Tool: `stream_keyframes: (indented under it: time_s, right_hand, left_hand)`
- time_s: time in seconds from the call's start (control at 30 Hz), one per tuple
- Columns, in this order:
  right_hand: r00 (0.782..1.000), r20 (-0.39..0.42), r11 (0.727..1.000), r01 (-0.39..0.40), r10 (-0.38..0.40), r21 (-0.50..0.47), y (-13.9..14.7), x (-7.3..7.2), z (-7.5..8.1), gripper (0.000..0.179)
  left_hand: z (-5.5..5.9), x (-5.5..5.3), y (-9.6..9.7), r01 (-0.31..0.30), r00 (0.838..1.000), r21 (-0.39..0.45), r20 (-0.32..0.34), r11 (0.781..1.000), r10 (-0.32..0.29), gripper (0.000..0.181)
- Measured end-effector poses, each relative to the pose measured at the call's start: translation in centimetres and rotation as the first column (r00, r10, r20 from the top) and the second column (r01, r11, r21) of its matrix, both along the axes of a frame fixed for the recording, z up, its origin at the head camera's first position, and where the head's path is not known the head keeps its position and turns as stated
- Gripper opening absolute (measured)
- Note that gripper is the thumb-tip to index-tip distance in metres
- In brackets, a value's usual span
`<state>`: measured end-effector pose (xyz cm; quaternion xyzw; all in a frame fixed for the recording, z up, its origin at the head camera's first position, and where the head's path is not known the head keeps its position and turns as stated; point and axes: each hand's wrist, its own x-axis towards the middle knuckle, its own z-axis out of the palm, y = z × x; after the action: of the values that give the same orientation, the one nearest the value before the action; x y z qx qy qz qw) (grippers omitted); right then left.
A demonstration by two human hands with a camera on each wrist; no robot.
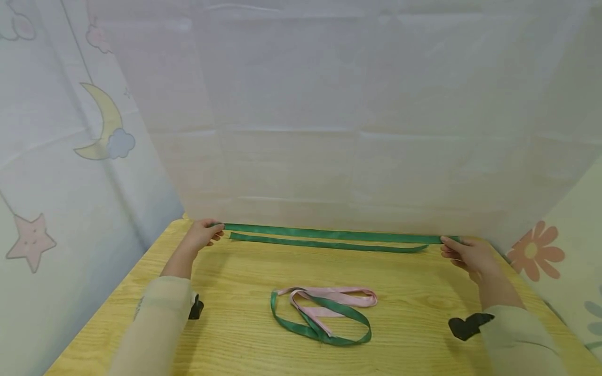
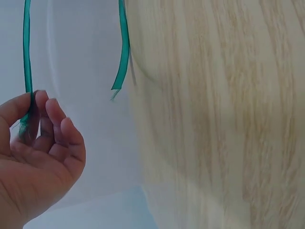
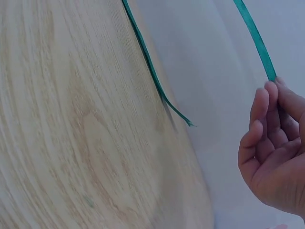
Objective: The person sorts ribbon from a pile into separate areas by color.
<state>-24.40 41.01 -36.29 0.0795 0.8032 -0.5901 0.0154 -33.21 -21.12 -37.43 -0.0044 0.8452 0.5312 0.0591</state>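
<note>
A green ribbon (image 1: 329,234) is stretched nearly straight between both hands near the far edge of the table. My left hand (image 1: 203,234) pinches one end between thumb and forefinger, and in the left wrist view a frayed tip pokes out below the pinch. At the other end my right hand (image 1: 470,256) pinches the ribbon the same way; its other fingers are loosely curled. Just nearer than the held strip, a second green ribbon (image 1: 324,244) lies along the table, its frayed right end (image 3: 183,117) bending upward in the right wrist view.
On the wooden table (image 1: 235,334), close to the front middle, lies a loose looped heap of pink ribbon (image 1: 362,298) and green ribbon (image 1: 345,342). A pale hanging sheet (image 1: 329,156) stands behind the far edge, with patterned sheets at both sides.
</note>
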Motion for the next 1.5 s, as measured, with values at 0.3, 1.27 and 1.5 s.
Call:
stream_keyframes:
  time_s: [0.3,1.27,1.5]
  right_hand:
    - [0.998,0.06,0.993,-0.004,0.011,-0.115,0.0,-0.6,-1.3,0.08]
    - [0.924,0.219,0.882,0.369,-0.314,-0.294,-1.4,-2.8,-5.5,0.012]
    - [0.908,0.218,0.879,0.407,-0.358,-0.248,-1.8,-3.0,-5.7,0.015]
  left_hand:
    - [-1.0,-0.3,0.7,-0.15,0.988,0.077,0.038,0.986,0.147,0.044]
    - [-4.5,-1.7,1.4,-0.256,0.957,0.18,0.184,0.95,0.224,0.038]
    - [-4.9,-1.8,1.4,-0.269,0.954,0.153,0.18,0.951,0.241,0.036]
